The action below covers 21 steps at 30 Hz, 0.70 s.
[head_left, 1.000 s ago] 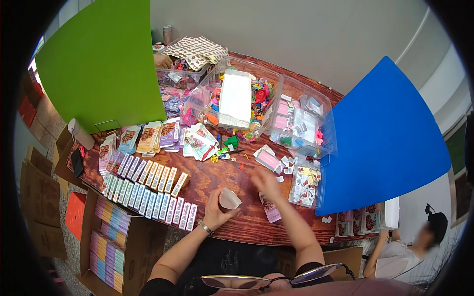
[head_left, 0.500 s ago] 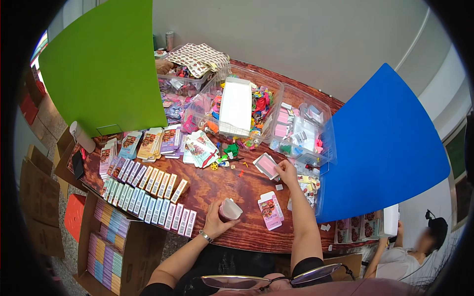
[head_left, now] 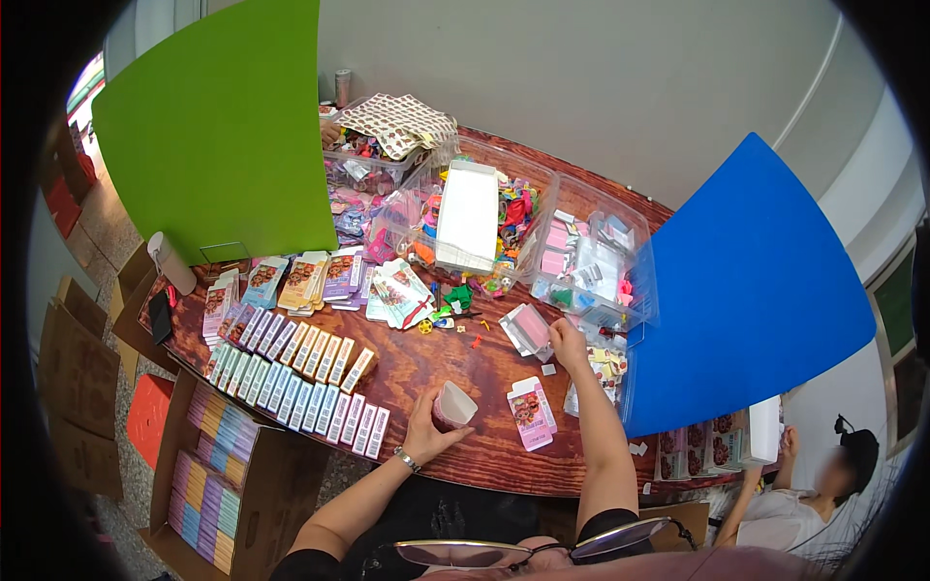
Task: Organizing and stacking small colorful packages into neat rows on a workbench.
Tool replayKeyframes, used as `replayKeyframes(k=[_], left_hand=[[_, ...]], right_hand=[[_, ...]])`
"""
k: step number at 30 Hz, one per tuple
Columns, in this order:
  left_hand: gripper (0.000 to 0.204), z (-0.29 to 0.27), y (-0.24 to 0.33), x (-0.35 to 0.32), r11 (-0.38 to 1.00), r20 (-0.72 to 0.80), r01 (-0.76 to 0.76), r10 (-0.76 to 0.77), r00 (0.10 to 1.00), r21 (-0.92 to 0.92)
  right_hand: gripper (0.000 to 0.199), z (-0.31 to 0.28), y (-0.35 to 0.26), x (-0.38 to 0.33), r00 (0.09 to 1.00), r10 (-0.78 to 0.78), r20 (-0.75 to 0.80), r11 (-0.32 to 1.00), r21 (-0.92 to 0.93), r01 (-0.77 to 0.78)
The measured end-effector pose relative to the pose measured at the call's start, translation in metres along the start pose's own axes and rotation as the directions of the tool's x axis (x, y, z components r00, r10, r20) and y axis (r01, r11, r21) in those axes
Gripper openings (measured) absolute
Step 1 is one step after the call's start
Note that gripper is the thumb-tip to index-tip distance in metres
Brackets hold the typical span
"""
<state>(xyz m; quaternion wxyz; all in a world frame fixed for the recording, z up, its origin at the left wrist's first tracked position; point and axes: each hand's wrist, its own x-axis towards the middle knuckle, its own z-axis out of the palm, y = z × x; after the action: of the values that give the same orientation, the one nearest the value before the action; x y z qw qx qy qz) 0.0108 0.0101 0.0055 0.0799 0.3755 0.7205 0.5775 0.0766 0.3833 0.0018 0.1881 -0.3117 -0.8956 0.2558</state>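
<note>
My left hand [head_left: 426, 432] is wrapped round a small pink carton [head_left: 452, 408], whose top end gapes and shows a pale inside. Over to the right, the fingers of my right hand [head_left: 570, 347] pinch at the right edge of a pink-backed card [head_left: 530, 321] on a small fanned pile. Just how many cards are between those fingers is hidden. Between my forearms, a flat pink carton [head_left: 531, 414] lies on the wood-patterned table. A small white square [head_left: 549, 370] lies close to my right hand.
Rows of filled cartons [head_left: 306, 409] stand at the left, with flat carton stacks [head_left: 304, 278] behind. Clear plastic bins [head_left: 612, 308] hold small toys and pieces; a white tray [head_left: 468, 215] rests across one. Green [head_left: 208, 136] and blue panels [head_left: 756, 290] flank the table. A person sits far right.
My right hand has shifted slightly right and down at the card pile, which now looks more spread. The carton in my left hand has turned, showing more of its opening.
</note>
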Motion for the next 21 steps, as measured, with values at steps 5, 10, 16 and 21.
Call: replayKeyframes(k=[5,10,16,21], left_hand=[[0.080,-0.001,0.000,0.001,1.000,-0.009,-0.008,0.008,1.000,0.017],[0.078,-0.001,-0.009,0.000,0.999,-0.037,0.042,-0.041,0.998,0.027],[0.071,0.000,-0.011,0.004,0.992,-0.110,0.072,-0.061,0.992,0.101],[0.066,0.001,-0.005,0.006,0.986,-0.137,0.129,-0.114,0.984,0.103]], right_hand=[[0.012,0.007,0.007,-0.008,0.984,-0.169,-0.062,0.986,0.004,0.169],[0.013,-0.019,-0.049,-0.029,0.995,-0.097,-0.006,0.969,0.228,0.096],[0.010,-0.069,-0.171,-0.092,0.907,-0.420,0.035,0.875,0.280,0.395],[0.018,-0.070,-0.184,-0.114,0.753,-0.649,0.104,0.760,0.117,0.639]])
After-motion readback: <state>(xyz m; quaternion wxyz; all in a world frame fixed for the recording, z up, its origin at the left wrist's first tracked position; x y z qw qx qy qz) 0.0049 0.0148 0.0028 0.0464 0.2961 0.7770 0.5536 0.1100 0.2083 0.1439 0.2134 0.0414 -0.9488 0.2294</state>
